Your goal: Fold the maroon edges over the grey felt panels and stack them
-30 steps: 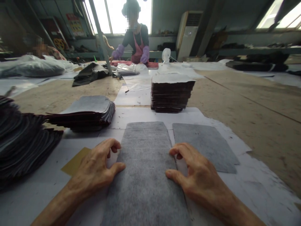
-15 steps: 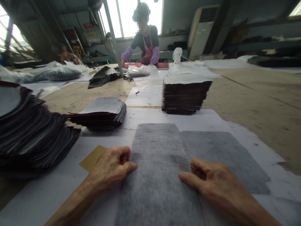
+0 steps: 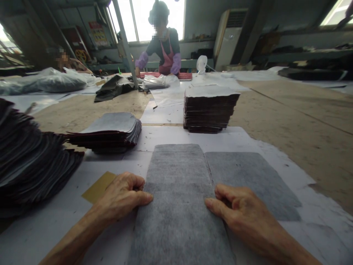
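Observation:
A long grey sheet [image 3: 179, 206] lies in front of me on white paper. My left hand [image 3: 129, 193] pinches its left edge, thumb on top and fingers curled at the side. On the opposite edge, my right hand [image 3: 234, 206] grips it the same way. Another grey piece [image 3: 248, 176] lies flat to the right, beside the long sheet. Partly behind my left wrist is a yellow-brown card [image 3: 97, 187].
Dark layered stacks stand at the far left [image 3: 33, 165], at the mid left [image 3: 110, 132] and beyond the sheet [image 3: 209, 110]. Across the table a person [image 3: 165, 51] in a pink apron works near plastic bags [image 3: 157, 81]. Another person sits at the back left.
The view has shifted slightly, so most things appear a little farther left. Both hands keep their hold on the sheet's edges.

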`<state>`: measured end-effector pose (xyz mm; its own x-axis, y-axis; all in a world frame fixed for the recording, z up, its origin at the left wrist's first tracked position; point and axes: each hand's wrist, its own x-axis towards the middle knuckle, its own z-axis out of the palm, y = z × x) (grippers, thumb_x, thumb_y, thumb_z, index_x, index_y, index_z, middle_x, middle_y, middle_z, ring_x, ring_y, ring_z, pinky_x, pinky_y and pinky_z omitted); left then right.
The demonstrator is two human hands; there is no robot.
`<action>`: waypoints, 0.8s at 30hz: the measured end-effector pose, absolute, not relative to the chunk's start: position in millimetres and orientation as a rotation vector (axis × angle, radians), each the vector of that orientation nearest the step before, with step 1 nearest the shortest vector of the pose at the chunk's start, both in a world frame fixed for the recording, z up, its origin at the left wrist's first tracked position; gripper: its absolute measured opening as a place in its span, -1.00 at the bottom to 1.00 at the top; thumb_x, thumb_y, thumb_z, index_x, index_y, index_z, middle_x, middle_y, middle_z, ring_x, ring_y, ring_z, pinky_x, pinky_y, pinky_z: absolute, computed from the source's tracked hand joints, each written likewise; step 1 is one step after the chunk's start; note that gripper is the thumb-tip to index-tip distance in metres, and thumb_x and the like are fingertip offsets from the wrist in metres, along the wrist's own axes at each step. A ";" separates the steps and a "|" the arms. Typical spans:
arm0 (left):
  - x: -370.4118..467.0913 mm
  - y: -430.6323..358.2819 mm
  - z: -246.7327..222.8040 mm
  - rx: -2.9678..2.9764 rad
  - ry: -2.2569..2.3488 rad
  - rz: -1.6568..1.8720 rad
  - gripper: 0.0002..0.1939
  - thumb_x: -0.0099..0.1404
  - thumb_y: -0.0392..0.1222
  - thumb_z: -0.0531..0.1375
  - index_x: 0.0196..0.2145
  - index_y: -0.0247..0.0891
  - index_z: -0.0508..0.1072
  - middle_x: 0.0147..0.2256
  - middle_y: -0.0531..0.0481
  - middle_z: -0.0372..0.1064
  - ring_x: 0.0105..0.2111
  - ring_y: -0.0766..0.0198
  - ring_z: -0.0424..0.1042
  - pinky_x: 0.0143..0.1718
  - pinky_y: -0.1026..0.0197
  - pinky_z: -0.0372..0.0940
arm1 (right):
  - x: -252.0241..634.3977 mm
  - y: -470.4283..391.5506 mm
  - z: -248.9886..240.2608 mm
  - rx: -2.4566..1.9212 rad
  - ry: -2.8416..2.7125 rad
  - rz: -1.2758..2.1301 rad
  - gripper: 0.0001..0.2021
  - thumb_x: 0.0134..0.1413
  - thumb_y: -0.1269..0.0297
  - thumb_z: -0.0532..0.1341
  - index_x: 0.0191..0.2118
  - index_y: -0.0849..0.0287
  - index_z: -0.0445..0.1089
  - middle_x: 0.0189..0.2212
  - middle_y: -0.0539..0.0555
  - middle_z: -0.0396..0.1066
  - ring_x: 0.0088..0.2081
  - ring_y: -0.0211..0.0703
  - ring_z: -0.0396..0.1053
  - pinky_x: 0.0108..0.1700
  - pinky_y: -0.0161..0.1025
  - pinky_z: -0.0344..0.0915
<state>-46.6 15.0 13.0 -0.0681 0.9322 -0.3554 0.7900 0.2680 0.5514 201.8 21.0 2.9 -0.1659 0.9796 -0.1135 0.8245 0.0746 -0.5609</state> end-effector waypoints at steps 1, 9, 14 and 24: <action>-46.5 15.0 12.7 1.562 1.891 0.273 -0.70 -0.09 0.01 0.12 -0.69 -0.27 0.17 -0.69 0.14 -0.06 -0.62 0.38 -0.01 -0.59 0.28 -0.13 | 201.7 20.9 3.3 -1.803 -2.066 0.745 -0.70 -0.11 0.13 0.03 -0.69 0.15 -0.01 -0.72 -0.05 0.11 -0.61 -0.26 0.09 -0.56 -0.31 -0.04; -48.2 17.4 9.9 1.556 1.863 0.260 -0.71 -0.11 -0.05 0.13 -0.71 -0.27 0.11 -0.70 0.15 -0.09 -0.64 0.40 -0.03 -0.61 0.28 -0.17 | 199.9 21.1 3.1 -1.751 -2.041 0.759 -0.70 -0.14 0.16 0.06 -0.71 0.15 -0.01 -0.75 -0.05 0.09 -0.64 -0.29 0.07 -0.60 -0.34 -0.05; -48.4 17.1 8.8 1.436 1.784 0.328 -0.72 -0.13 -0.12 0.15 -0.73 -0.27 0.10 -0.72 0.16 -0.08 -0.67 0.42 -0.05 -0.63 0.30 -0.18 | 201.3 20.2 3.4 -1.761 -2.034 0.824 -0.69 -0.15 0.15 0.06 -0.71 0.15 -0.02 -0.75 -0.06 0.03 -0.64 -0.30 0.02 -0.60 -0.34 -0.05; -49.0 17.5 5.6 1.344 1.790 0.369 -0.68 -0.16 -0.13 0.17 -0.72 -0.25 0.02 -0.73 0.17 -0.12 -0.69 0.42 -0.07 -0.64 0.28 -0.21 | 198.9 20.4 6.6 -1.823 -2.013 0.870 -0.72 -0.16 0.19 0.06 -0.70 0.15 0.00 -0.72 -0.07 0.03 -0.61 -0.28 0.02 -0.55 -0.32 -0.04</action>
<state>-49.0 17.5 5.6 -0.0656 0.8924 -0.4464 0.6434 0.3798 0.6646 198.9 20.4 6.6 -0.1581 0.9709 -0.1801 0.7966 0.0176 -0.6043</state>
